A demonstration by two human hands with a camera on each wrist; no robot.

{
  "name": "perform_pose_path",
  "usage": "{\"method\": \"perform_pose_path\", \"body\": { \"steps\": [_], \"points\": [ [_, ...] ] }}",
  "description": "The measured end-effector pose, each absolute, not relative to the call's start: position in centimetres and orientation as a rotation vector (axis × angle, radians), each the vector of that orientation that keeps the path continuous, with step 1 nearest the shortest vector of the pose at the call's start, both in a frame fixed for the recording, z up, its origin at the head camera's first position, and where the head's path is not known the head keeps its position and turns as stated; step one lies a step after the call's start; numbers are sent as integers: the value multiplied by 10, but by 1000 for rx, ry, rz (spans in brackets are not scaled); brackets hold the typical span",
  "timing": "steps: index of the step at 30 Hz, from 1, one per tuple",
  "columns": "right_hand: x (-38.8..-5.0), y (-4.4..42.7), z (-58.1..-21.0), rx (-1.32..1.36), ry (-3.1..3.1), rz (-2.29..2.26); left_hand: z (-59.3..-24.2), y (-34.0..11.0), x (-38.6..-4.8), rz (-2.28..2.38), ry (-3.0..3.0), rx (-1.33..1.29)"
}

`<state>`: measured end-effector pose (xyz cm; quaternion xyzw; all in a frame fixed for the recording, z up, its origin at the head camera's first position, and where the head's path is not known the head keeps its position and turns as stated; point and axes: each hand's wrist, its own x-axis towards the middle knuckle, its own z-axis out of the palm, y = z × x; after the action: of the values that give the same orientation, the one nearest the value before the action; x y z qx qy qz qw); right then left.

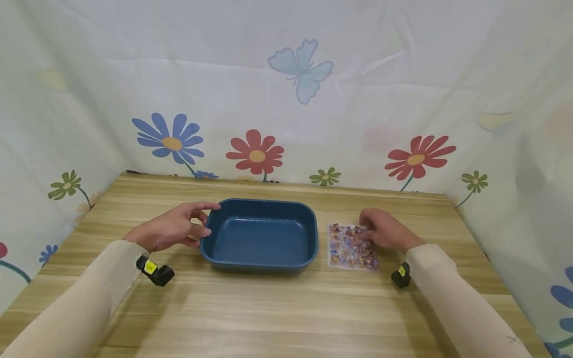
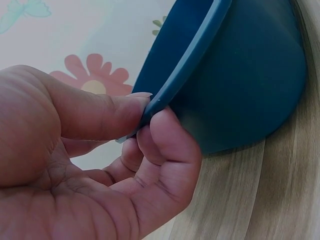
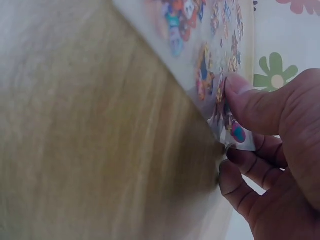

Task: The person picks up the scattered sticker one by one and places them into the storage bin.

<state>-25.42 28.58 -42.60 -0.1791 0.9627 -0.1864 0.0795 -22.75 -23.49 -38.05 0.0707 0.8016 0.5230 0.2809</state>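
Observation:
A dark blue rectangular plastic basin [image 1: 261, 241] stands on the wooden table, its inside bare. My left hand [image 1: 176, 228] pinches the basin's left rim; in the left wrist view the thumb lies on the inner side and curled fingers [image 2: 172, 145] press from outside. To the right of the basin lies a clear sheet of colourful cartoon stickers [image 1: 351, 247]. My right hand [image 1: 385, 229] holds this sheet by its right edge. Seen from the right wrist, the thumb [image 3: 255, 107] is on top of the sticker sheet [image 3: 205, 65] with fingers beneath its corner.
The wood-grain table [image 1: 268, 313] reaches back to a white curtain [image 1: 201, 89] printed with flowers and a butterfly. More curtain hangs at both sides. A black wrist camera [image 1: 155, 271] sits on the left sleeve, another camera [image 1: 401, 275] on the right.

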Motion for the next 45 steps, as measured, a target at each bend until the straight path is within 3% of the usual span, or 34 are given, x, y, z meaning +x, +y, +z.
{"method": "perform_pose_path", "body": {
  "steps": [30, 45],
  "points": [
    [-251, 303, -438, -558, 3074, -767, -381, -236, -227, 1392, 2165, 207],
    [-251, 307, -431, -423, 2998, -972, -379, -236, -226, 1393, 2165, 215]
  ]
}}
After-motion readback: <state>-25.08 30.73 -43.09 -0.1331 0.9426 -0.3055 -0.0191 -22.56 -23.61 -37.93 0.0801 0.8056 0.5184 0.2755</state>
